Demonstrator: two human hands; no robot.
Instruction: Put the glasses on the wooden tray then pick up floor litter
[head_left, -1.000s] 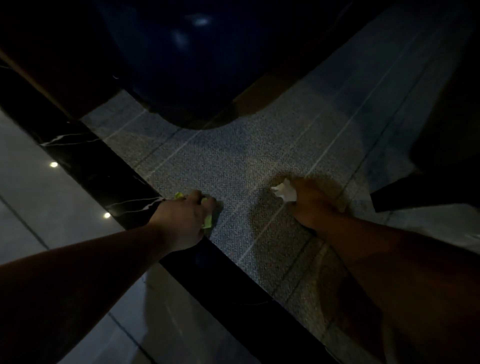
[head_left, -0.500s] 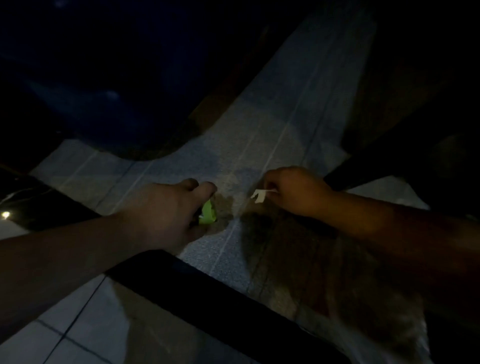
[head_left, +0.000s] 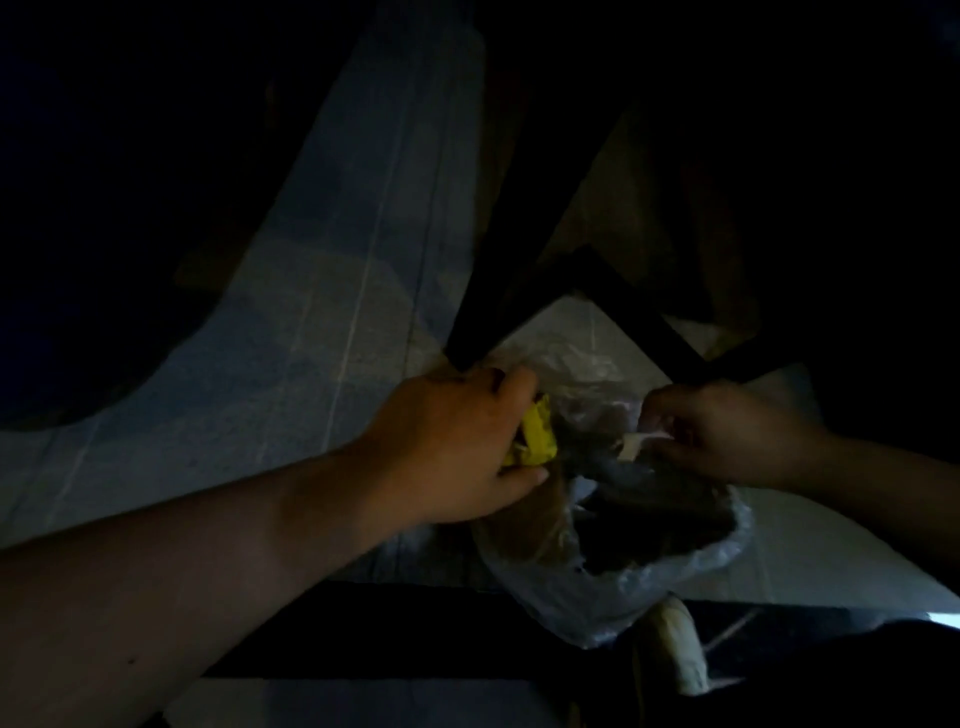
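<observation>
while both hands hang over the mouth of a clear plastic bag lying on the floor, the step in hand reads as the litter half of the task, with the scraps about to go into the bag. the left hand is curled tight around a crumpled yellow-green wrapper, thumb under it and fingers over the top, just at the bag's near edge. the right hand is pinched closed on a small white scrap of paper, which sits right at the bag's rim; whether that hand also grips the plastic itself cannot be told. the next move likely calls for one hand to hold the floppy mouth wide while the other lets go inside, since the thin film sags and a light scrap could slide off onto the grey carpet. the glasses and the wooden tray are nowhere in view, so that first half cannot be judged. much is lost to the dark: the upper part of the view is nearly black, a dark furniture leg stands just beyond the left hand, the bag's contents are only a murky mass, and a pale shape below the bag is too dim to name.
</observation>
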